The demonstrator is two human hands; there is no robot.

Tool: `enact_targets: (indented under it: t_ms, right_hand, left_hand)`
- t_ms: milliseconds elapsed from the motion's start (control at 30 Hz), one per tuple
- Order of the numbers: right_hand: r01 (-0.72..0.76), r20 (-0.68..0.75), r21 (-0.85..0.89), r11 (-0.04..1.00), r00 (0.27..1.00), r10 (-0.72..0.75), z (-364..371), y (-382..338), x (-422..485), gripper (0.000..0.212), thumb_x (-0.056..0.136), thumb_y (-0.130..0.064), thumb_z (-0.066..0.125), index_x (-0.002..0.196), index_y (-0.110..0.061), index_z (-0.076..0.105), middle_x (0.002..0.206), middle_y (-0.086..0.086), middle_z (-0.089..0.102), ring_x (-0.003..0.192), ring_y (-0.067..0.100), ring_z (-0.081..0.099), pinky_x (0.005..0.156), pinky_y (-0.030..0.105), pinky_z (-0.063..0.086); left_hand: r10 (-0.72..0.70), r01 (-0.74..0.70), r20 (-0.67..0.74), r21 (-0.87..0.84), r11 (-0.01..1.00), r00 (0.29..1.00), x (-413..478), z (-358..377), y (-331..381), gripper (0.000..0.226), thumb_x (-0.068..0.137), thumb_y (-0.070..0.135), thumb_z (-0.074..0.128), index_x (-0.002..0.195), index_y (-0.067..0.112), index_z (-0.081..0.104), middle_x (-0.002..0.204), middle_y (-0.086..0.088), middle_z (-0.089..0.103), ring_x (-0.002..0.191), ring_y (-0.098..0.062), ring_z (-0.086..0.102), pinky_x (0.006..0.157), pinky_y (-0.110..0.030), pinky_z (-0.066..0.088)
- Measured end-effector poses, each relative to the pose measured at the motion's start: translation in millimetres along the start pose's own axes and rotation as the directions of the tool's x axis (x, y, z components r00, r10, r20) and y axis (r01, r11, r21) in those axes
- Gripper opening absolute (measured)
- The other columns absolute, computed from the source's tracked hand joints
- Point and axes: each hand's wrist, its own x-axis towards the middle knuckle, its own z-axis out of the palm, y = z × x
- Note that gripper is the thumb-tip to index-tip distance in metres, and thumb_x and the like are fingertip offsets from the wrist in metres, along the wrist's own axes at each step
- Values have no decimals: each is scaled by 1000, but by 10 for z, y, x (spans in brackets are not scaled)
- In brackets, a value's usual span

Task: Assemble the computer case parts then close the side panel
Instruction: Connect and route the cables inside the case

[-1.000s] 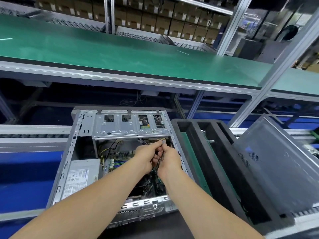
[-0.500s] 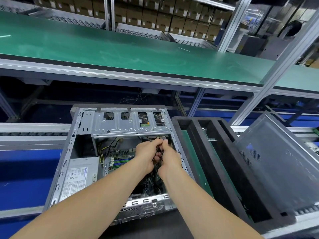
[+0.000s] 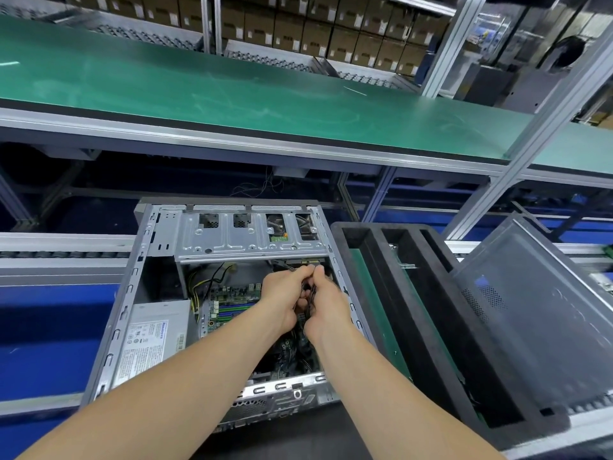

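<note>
Inside the open computer case (image 3: 232, 247), the left hand (image 3: 282, 298) and right hand (image 3: 326, 308) both pinch black cables (image 3: 308, 293) with curled fingers.

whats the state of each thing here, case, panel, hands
computer case: lying flat, open on top
side panel: off, leaning right of the case
left hand: grips black cables inside the case
right hand: grips the same cables
power supply: seated in the case
</note>
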Motion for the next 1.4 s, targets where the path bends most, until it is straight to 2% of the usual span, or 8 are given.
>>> enact_targets:
  t_ms: [333, 633, 800, 900, 1100, 1167, 1267, 1400]
  right_hand:
    - [20, -14, -37, 999, 1000, -20, -6, -21, 10, 28, 104, -34, 64, 88, -12, 70, 101, 15, 64, 87, 26, 58, 68, 31, 47]
    - [68, -27, -39, 997, 997, -69, 34, -12, -37, 26, 105, -30, 63, 108, -8, 77, 98, 14, 71, 89, 26, 66, 82, 37, 56]
    - [65, -64, -31, 997, 996, -67, 40, -16, -21, 20, 103, -29, 67, 105, -12, 76, 92, 11, 72, 79, 23, 68, 74, 34, 58]
    - [61, -66, -39, 997, 996, -64, 43, -19, -22, 16, 102, -28, 67, 102, -14, 75, 100, 14, 74, 92, 28, 70, 85, 40, 60]
    - [87, -29, -153, 984, 995, -93, 63, -36, -53, 22, 109, -33, 55, 101, -16, 66, 79, 4, 69, 66, 16, 61, 57, 30, 51]
    - [151, 25, -303, 941, 988, -151, 67, -23, -67, 25, 111, -36, 47, 112, -15, 61, 82, 2, 69, 69, 14, 62, 60, 30, 52]
    - [308, 136, -565, 766, 950, -282, 59, 23, -113, 31, 111, -32, 45, 132, -10, 49, 120, 10, 67, 106, 24, 66, 92, 41, 56]
    - [408, 318, -808, 424, 909, -268, -90, -16, -206, 68, 112, -31, 41, 164, -1, 9, 172, 12, 11, 156, 28, 22, 126, 43, 24]
  left_hand:
    - [16, -16, 7, -13, 1000, 1000, -35, 32, -25, 23, 86, 22, 81, 74, 7, 68, 56, -1, 60, 47, -13, 48, 48, -25, 37]
    - [58, -58, -16, -9, 998, 998, -57, 60, -68, 29, 90, 29, 77, 84, 2, 68, 64, -11, 59, 53, -20, 47, 53, -25, 38]
    - [35, -35, -16, 17, 999, 999, -53, 56, -56, 33, 89, 28, 79, 68, 8, 64, 49, 0, 58, 39, -12, 48, 45, -21, 39]
    - [24, -24, 0, 29, 999, 1000, -75, 22, -30, 36, 89, 30, 79, 64, 9, 64, 52, -3, 55, 43, -16, 45, 48, -24, 38]
    - [147, -130, -42, 268, 955, 988, -147, -59, 37, 39, 105, 33, 52, 90, 7, 77, 79, -12, 70, 65, -24, 54, 65, -32, 43]
    - [192, -163, -60, 319, 933, 980, -178, -129, 64, 40, 107, 29, 47, 90, 9, 77, 86, -11, 74, 67, -23, 59, 64, -31, 46]
    - [232, -181, -70, 431, 884, 970, -235, -252, 115, 41, 105, 26, 45, 82, 12, 75, 80, -7, 72, 70, -23, 62, 65, -32, 46]
    - [170, -150, 1, 482, 863, 985, -415, -394, 176, 38, 100, 30, 45, 72, 13, 64, 58, -3, 66, 44, -13, 54, 51, -22, 38]
